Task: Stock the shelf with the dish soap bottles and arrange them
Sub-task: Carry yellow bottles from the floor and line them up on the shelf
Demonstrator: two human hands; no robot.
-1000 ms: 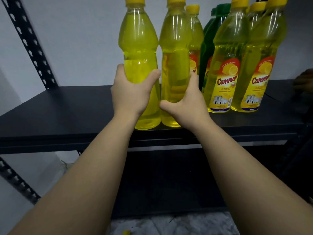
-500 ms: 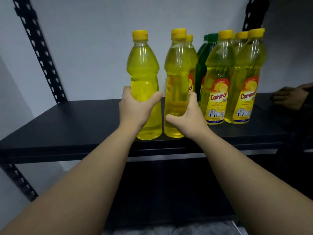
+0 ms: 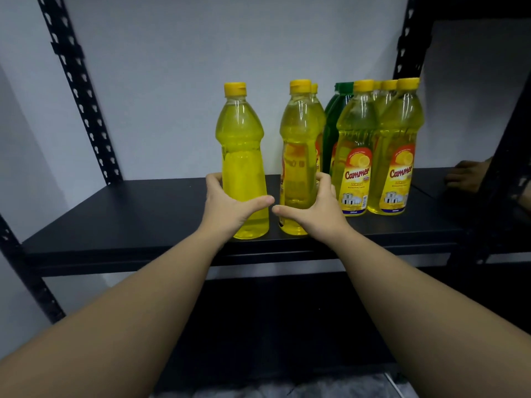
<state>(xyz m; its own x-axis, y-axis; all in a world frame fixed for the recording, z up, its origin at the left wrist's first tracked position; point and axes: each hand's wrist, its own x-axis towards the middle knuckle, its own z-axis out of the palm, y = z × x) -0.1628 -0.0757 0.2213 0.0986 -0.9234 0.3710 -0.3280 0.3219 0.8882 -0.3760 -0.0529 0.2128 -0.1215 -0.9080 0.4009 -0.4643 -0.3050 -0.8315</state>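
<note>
While both arms reach forward over the shelf's front lip, each hand clasps one bottle low on its body. The left hand (image 3: 230, 206) curls round the left yellow bottle (image 3: 242, 159), thumb across the front, fingers hidden behind. The right hand (image 3: 314, 209) wraps the middle yellow bottle (image 3: 298, 156) the same way, its thumb tip almost meeting the left thumb. Both bottles are clear plastic, waisted, wide at the shoulder and base, filled with bright yellow liquid and topped with ribbed yellow caps; they stand upright near the front edge of the black shelf (image 3: 129, 225), a narrow gap between them. The left one shows no label; the middle one's label is turned to its left side.

Just right of the held pair stands a tight cluster: two labelled yellow bottles (image 3: 376, 156) in front, their red-and-yellow "Cammer" labels facing out, more yellow caps behind, and a dark green bottle (image 3: 333, 122) at the back.

Matte and smooth, the shelf board has broad bare surface on its left half, up to the perforated black upright (image 3: 83, 90). Another person's hand (image 3: 465, 176) rests on the shelf at far right.
</note>
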